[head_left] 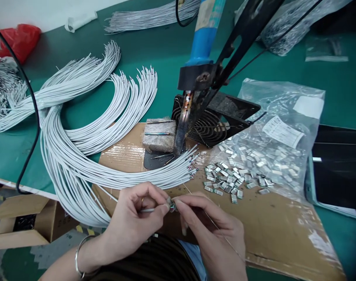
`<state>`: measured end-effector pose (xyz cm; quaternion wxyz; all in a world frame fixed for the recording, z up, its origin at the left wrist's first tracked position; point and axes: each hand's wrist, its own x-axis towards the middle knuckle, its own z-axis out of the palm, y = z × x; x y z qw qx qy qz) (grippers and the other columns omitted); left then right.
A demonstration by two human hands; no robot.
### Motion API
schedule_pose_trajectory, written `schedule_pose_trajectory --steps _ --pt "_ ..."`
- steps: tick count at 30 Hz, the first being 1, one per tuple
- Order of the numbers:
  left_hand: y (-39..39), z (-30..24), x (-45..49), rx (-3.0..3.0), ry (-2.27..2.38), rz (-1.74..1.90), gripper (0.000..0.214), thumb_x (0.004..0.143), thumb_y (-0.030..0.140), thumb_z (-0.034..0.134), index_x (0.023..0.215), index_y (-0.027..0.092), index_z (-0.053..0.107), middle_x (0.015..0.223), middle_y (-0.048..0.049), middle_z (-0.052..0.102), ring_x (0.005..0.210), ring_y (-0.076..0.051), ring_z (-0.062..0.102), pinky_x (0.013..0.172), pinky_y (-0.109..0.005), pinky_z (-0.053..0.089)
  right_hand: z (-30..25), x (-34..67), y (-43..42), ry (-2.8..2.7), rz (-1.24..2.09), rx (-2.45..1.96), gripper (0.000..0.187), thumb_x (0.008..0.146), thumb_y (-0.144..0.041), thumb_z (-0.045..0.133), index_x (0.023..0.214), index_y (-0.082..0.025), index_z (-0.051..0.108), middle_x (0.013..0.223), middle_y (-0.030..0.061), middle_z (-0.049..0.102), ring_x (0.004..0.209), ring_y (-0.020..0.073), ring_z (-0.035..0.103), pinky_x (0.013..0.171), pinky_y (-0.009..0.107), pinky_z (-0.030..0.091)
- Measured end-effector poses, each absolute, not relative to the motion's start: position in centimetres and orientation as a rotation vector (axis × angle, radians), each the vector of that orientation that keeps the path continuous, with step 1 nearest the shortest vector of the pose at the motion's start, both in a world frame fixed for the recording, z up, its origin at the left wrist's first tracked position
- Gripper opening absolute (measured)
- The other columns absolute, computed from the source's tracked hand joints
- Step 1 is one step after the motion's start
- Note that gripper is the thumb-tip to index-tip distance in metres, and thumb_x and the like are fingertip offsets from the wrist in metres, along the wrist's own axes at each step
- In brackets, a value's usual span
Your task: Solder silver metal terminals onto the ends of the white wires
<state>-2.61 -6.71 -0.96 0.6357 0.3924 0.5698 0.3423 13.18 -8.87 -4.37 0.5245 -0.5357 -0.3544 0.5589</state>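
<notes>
My left hand (139, 222) is closed in a pinch, and a white cable (147, 210) runs through it to its fingertips. At the cable's end sits a small metal connector (172, 206), partly covered by the fingers of both hands. My right hand (214, 230) pinches that connector from the other side, thumb and forefinger together. A thin wire (213, 221), which looks like solder wire, passes over the right hand. Just above the hands lie the ends of a thick bundle of white cables (137, 175).
A blue-handled soldering iron (202, 43) stands in a black holder beside a fan (209, 125) and a block with metal tips (159, 136). Loose connectors (224, 179) lie near a plastic bag (283, 101). A dark tablet-like device (338, 168) is at right, an open carton (28, 222) at lower left.
</notes>
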Motion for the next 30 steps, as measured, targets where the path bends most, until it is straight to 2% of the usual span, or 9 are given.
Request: schedule_pose_trajectory --steps 13,18,23,25,27,29,30 --pt "-6.5 -1.0 -2.4 0.894 1.311 0.794 0.015 0.084 0.017 0.077 0.073 0.014 0.068 0.085 -0.0057 0.072 0.055 -0.005 0.05 0.049 -0.016 0.035 -4.6 13.3 -8.9 -0.949 1.247 -1.32 0.012 0.094 -0.031 0.078 0.086 -0.025 0.084 0.069 -0.0006 0.063 0.052 0.0102 0.057 0.047 0.02 0.045" --pt "-6.4 -1.1 -2.3 0.902 1.321 0.819 0.015 0.086 0.018 0.077 0.075 0.013 0.07 0.085 -0.0057 0.073 0.054 -0.005 0.048 0.048 -0.016 0.033 -4.1 13.0 -9.5 -1.065 1.003 -1.481 0.037 0.111 -0.043 0.049 0.114 -0.025 0.081 0.069 -0.0016 0.057 0.055 0.0109 0.053 0.054 0.022 0.047" --pt "-6.1 -1.2 -2.0 0.887 1.302 0.874 0.016 0.086 0.016 0.077 0.073 0.013 0.067 0.085 -0.0051 0.072 0.054 -0.004 0.048 0.049 -0.015 0.036 -3.3 12.7 -10.2 -1.047 0.964 -1.646 0.031 0.11 -0.042 0.051 0.134 -0.033 0.069 0.067 -0.0052 0.066 0.051 0.011 0.055 0.056 0.021 0.048" --pt "-5.9 -1.2 -1.9 0.889 1.312 0.881 0.017 0.085 0.016 0.077 0.073 0.013 0.067 0.085 -0.0049 0.071 0.053 -0.004 0.047 0.048 -0.014 0.034 -3.2 12.8 -10.2 -1.073 0.965 -1.636 0.026 0.107 -0.041 0.055 0.127 -0.033 0.069 0.068 -0.0046 0.069 0.053 0.0125 0.056 0.058 0.022 0.049" --pt "-5.6 -1.3 -1.9 0.895 1.332 0.887 0.016 0.084 0.016 0.077 0.073 0.013 0.067 0.086 -0.0046 0.071 0.054 -0.004 0.047 0.048 -0.014 0.034 -3.2 13.2 -10.0 -1.101 0.964 -1.62 0.017 0.105 -0.04 0.057 0.102 -0.029 0.07 0.065 -0.0038 0.064 0.053 0.0129 0.052 0.057 0.023 0.047" --pt "-5.4 -1.5 -1.8 0.901 1.351 0.897 0.016 0.084 0.016 0.078 0.072 0.013 0.066 0.086 -0.0043 0.071 0.053 -0.003 0.046 0.048 -0.014 0.032 -3.3 13.5 -9.7 -1.123 0.972 -1.582 0.025 0.103 -0.036 0.06 0.081 -0.025 0.062 0.064 -0.0032 0.056 0.054 0.0125 0.048 0.056 0.024 0.044" --pt "-5.2 -1.5 -1.8 0.904 1.358 0.902 0.017 0.084 0.016 0.078 0.072 0.013 0.066 0.086 -0.0041 0.071 0.053 -0.003 0.045 0.047 -0.014 0.031 -3.3 13.6 -9.6 -1.126 0.972 -1.558 0.027 0.103 -0.033 0.062 0.077 -0.024 0.059 0.067 -0.0023 0.056 0.057 0.0127 0.049 0.057 0.024 0.043"
